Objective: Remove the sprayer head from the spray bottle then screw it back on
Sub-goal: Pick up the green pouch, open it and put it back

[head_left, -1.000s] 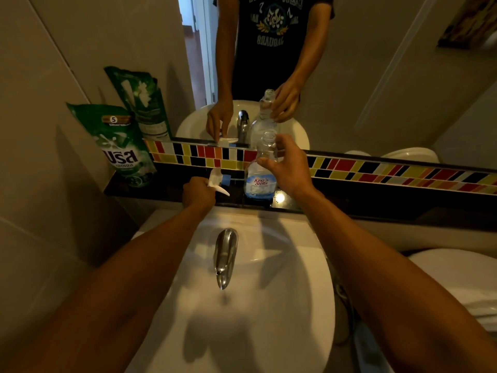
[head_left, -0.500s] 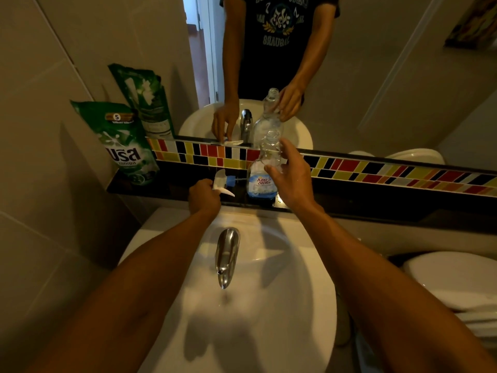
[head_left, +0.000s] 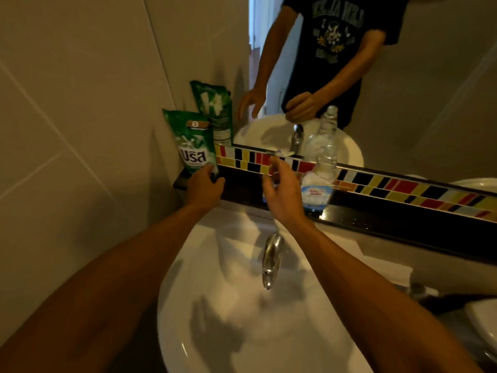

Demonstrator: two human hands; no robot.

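the bottle (head_left: 320, 179) stood upright and uncapped on the dark ledge (head_left: 390, 224) under the mirror, just right of my right hand (head_left: 282, 195). that hand hung over the ledge with its fingers (head_left: 279, 168) loosely curled and apart; something pale showed behind them, too blurred to say if it was the sprayer. my left hand (head_left: 204, 187) was at the foot of the green pouch (head_left: 193, 144), fingers bent, and i could not tell whether they held it.
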